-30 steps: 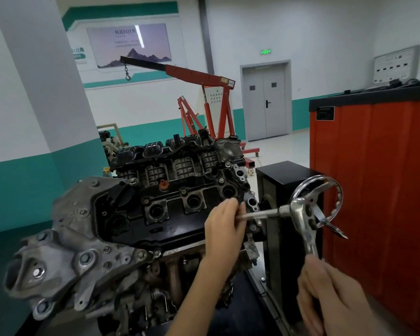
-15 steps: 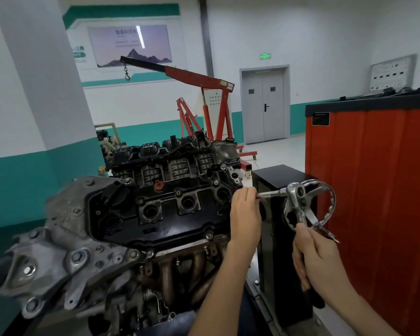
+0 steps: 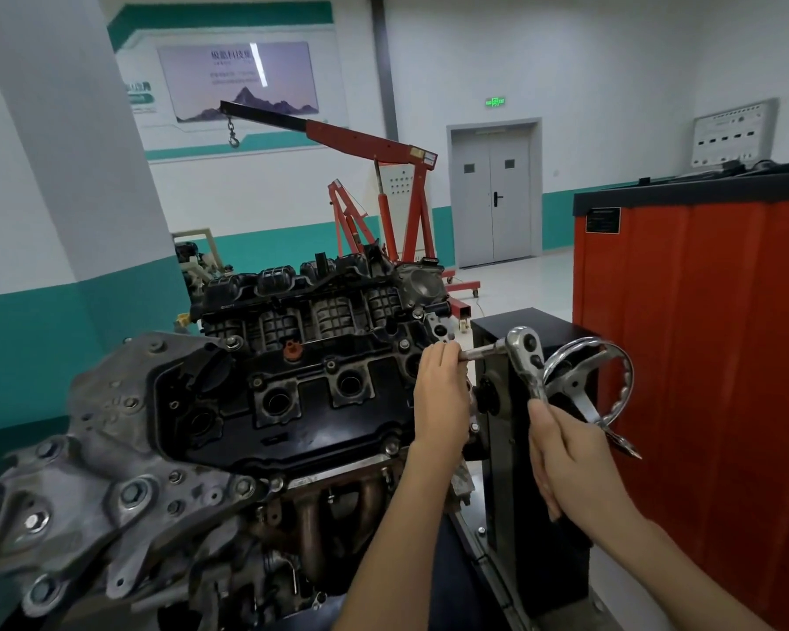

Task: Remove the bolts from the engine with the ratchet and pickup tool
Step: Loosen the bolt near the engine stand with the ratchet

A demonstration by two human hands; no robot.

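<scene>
The engine (image 3: 228,403) sits tilted on a stand, its black valve cover (image 3: 301,403) facing me with several bolts around its rim. My right hand (image 3: 565,457) grips the handle of a chrome ratchet (image 3: 527,357), whose head stands up at the engine's right end. An extension bar (image 3: 481,354) runs left from the ratchet head toward the cover's right edge. My left hand (image 3: 440,393) holds the bar's far end with curled fingers, hiding the socket and the bolt under it. No pickup tool is visible.
A chrome handwheel (image 3: 611,384) on the black stand box (image 3: 529,448) sits right behind the ratchet. A tall red cabinet (image 3: 702,357) stands close on the right. A red engine hoist (image 3: 383,184) and grey double doors (image 3: 495,198) are farther back. A grey pillar (image 3: 65,129) rises at the left.
The ratchet head and extension have risen higher along the engine's right end, and the handle has swung from hanging down to leaning up-left. Both hands rose with it.
</scene>
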